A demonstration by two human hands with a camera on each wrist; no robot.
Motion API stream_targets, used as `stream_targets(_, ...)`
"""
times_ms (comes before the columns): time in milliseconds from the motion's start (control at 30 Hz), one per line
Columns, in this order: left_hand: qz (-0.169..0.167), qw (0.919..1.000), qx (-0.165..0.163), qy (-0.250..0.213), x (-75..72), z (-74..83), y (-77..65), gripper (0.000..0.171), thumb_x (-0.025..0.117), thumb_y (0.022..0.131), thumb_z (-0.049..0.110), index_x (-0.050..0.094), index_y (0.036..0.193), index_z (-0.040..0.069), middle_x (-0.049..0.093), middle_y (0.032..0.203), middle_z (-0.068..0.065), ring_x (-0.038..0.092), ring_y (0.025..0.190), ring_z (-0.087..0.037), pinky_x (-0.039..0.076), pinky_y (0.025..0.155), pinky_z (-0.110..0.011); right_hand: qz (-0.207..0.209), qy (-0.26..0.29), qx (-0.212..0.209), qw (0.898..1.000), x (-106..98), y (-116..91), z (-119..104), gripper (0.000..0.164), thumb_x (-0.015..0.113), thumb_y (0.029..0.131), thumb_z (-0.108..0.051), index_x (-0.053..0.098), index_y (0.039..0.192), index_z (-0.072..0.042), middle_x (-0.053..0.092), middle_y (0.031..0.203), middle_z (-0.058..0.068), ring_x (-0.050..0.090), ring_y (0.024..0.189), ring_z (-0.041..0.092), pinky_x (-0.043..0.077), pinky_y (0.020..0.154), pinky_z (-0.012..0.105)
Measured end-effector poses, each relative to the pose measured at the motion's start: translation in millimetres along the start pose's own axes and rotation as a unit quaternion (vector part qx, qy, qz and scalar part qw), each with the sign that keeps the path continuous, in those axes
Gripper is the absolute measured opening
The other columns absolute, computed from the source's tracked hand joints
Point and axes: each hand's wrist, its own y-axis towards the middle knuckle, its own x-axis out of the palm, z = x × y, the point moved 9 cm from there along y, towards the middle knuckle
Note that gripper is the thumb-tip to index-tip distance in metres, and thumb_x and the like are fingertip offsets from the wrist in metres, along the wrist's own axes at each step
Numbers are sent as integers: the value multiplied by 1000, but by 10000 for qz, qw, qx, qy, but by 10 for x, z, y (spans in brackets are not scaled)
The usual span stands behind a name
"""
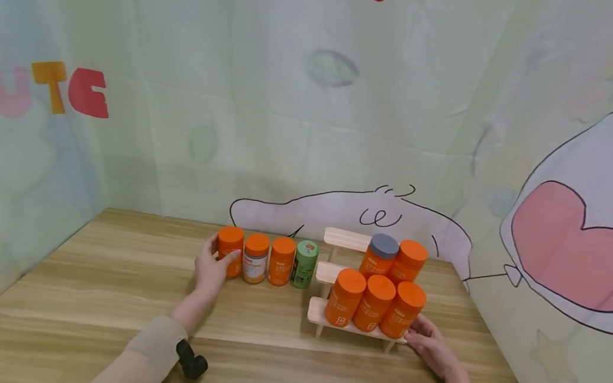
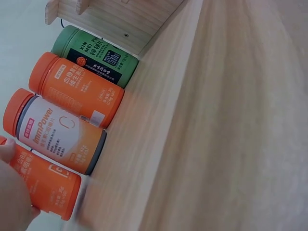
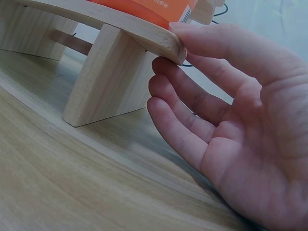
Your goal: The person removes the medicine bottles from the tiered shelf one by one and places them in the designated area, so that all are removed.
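Observation:
My left hand (image 1: 210, 272) grips an orange bottle (image 1: 230, 238) at the left end of a row on the table. Beside it stand a bottle with a white label (image 1: 255, 265), another orange bottle (image 1: 280, 270) and a green bottle (image 1: 304, 268), all upright. At the right, a three-step wooden rack (image 1: 316, 312) bears three orange bottles on its lowest step; behind them are a grey-lidded bottle (image 1: 383, 245) and one more orange bottle (image 1: 412, 253). With thumb above and fingers below, my right hand (image 3: 231, 110) pinches the right end of the rack's lowest step (image 3: 166, 44).
The wood-grain table (image 1: 121, 250) runs back to a printed cloth backdrop (image 1: 183, 117). To the right, another cloth wall with a balloon drawing (image 1: 582, 145) borders the table.

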Motion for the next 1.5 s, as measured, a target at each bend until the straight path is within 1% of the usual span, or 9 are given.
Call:
stream_targets(200, -22, 9998, -121, 124, -15, -56, -23, 66, 68, 90, 3, 35, 145, -9, 40, 148, -28, 38, 138, -42, 29, 117, -52, -22, -1, 5, 10000, 23, 4, 15, 49, 40, 99, 1, 55, 126, -37, 59, 123, -14, 57, 111, 3, 48, 94, 19)
stream_targets(567, -118, 9996, -180, 170, 24, -31, -42, 69, 70, 88, 4, 33, 145, -9, 40, 148, -29, 37, 137, -42, 30, 115, -52, -62, 131, -71, 9999, 2, 0, 18, 52, 39, 98, 3, 57, 126, -36, 60, 123, -14, 58, 111, 2, 48, 95, 19)
stream_targets(700, -175, 9994, -173, 239, 27, -25, -55, 71, 70, 89, 5, 31, 147, -8, 37, 150, -28, 34, 140, -42, 26, 118, -53, 10, 84, 23, 10000, -7, -3, 17, 50, 41, 98, 1, 57, 125, -38, 59, 123, -15, 57, 112, 1, 48, 95, 18)
stream_targets(833, -232, 9994, -137, 212, 27, 4, -80, 73, 67, 90, 6, 26, 150, -4, 30, 155, -25, 25, 146, -39, 19, 121, -52, 32, 45, 85, 9999, -8, -8, 20, 50, 41, 99, 1, 56, 124, -39, 59, 123, -16, 56, 112, 1, 48, 95, 18)
stream_targets(933, -208, 9998, -65, 16, 26, 54, -93, 72, 63, 91, 6, 24, 151, -3, 26, 157, -23, 20, 148, -37, 16, 122, -51, 12, 58, 56, 10000, 1, -6, 15, 50, 40, 99, 1, 57, 125, -38, 60, 123, -16, 57, 112, 1, 48, 95, 18)
stream_targets(1033, -66, 9998, 74, -186, 14, 127, -82, 68, 59, 92, 6, 25, 150, -4, 27, 157, -23, 21, 147, -36, 17, 122, -50, -58, 148, -42, 9999, 18, -1, 0, 51, 40, 98, 2, 58, 125, -36, 61, 123, -15, 57, 112, 1, 48, 95, 18)
stream_targets(1300, 610, 9949, 592, -544, -48, 401, -68, 53, 57, 88, -1, 44, 139, -7, 39, 145, -25, 33, 138, -36, 26, 116, -51, -220, 270, -215, 9992, 36, 3, -25, 52, 37, 98, 4, 58, 127, -33, 62, 123, -13, 59, 111, 2, 48, 94, 18)
stream_targets(1400, 751, 9925, 659, -706, -32, 508, -82, 50, 56, 87, -3, 47, 136, -6, 41, 142, -24, 35, 135, -35, 28, 116, -51, -206, 238, -181, 9993, 35, 0, -19, 51, 38, 98, 3, 58, 127, -34, 62, 123, -13, 58, 111, 2, 48, 94, 18)
stream_targets(1500, 800, 9903, 599, -962, 33, 616, -85, 49, 54, 88, -4, 48, 136, -4, 41, 142, -22, 36, 134, -32, 29, 116, -48, -199, 209, -174, 9994, 32, -5, -9, 52, 38, 98, 4, 59, 126, -34, 62, 122, -14, 58, 111, 2, 48, 94, 18)
